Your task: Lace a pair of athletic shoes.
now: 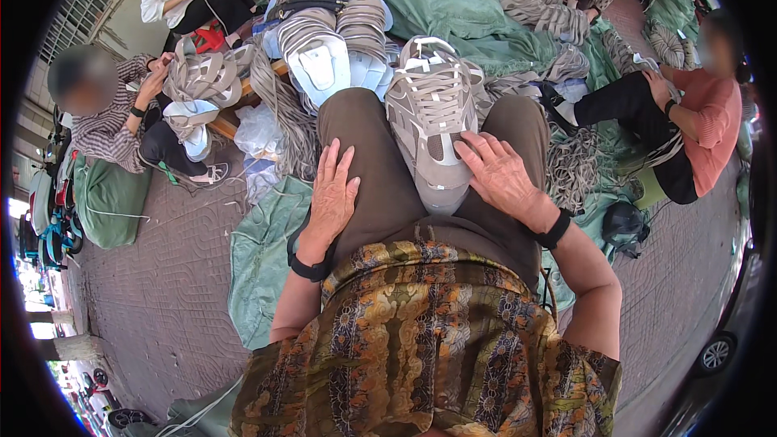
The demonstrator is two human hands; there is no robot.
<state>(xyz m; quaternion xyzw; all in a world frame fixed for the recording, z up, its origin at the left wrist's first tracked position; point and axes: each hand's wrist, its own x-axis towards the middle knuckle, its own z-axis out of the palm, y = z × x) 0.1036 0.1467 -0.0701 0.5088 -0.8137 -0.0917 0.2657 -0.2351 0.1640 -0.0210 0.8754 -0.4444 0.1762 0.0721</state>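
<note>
Between my thighs rests a grey-beige shoe upper (435, 117), laced with light laces, its toe toward me. My right hand (503, 174) lies on my right thigh side, fingertips touching the edge of the toe area; its fingers are stretched out and grip nothing. Flat on my left thigh is my left hand (330, 192), fingers extended and holding nothing. Just beyond my left knee stand stacks of shoe uppers (360, 24) with white-blue linings, and a dark pouch-like strap (310, 4) lies across their top.
Several people sit around with shoe pieces: one in stripes (109, 109) at left, one in pink (702, 109) at right. Green sacks (429, 0) and bundles of grey laces (576, 170) lie about. A black plastic bag (625, 226) sits on the paving at right.
</note>
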